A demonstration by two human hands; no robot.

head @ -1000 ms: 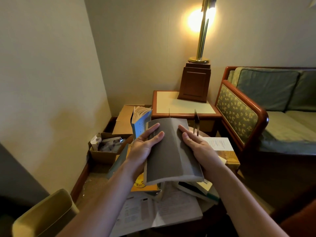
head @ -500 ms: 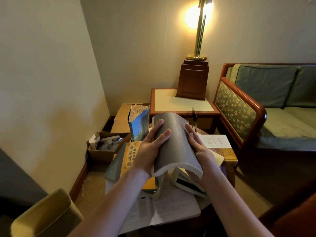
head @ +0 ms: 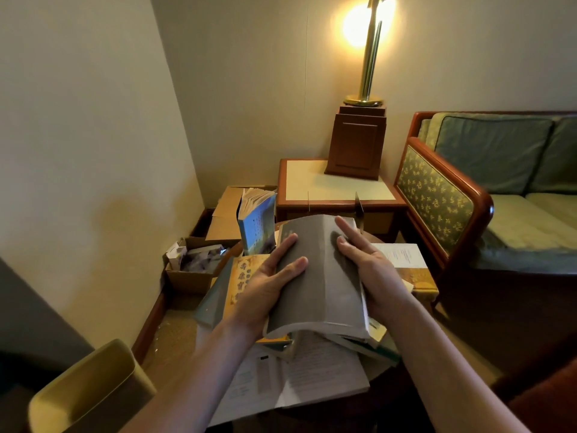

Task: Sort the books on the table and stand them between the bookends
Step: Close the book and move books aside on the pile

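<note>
Head view looks down on a person's two bare forearms reaching over a cluttered table (head: 382, 375), both hands on one grey book (head: 315, 276) held just above the pile. The left hand (head: 265, 285) grips the book's left edge, thumb and forefinger lying on the cover, the other fingers hidden beneath. The right hand (head: 371, 270) grips the right edge the same way, two digits stretched along the cover towards its far corner. Squeezed between them, the grey book bows upward in the middle, its cover plain and its page block showing pale along the near edge. Just past its far right corner a thin dark metal bookend (head: 359, 210) stands upright. Left of that, a blue book (head: 257, 223) stands on end with its pages fanned at the top (whether it leans on anything cannot be told). Under the left hand lies a yellow book (head: 242, 276) with large printed characters, and below the grey book an open book (head: 299, 376) lies flat with its pages up, among other volumes. Beyond the table a side table (head: 312, 182) carries a lit brass lamp (head: 370, 57) on a wooden base. A green sofa (head: 499, 182) sits to the right, and a cardboard box (head: 193, 273) of scraps on the floor to the left.
</note>
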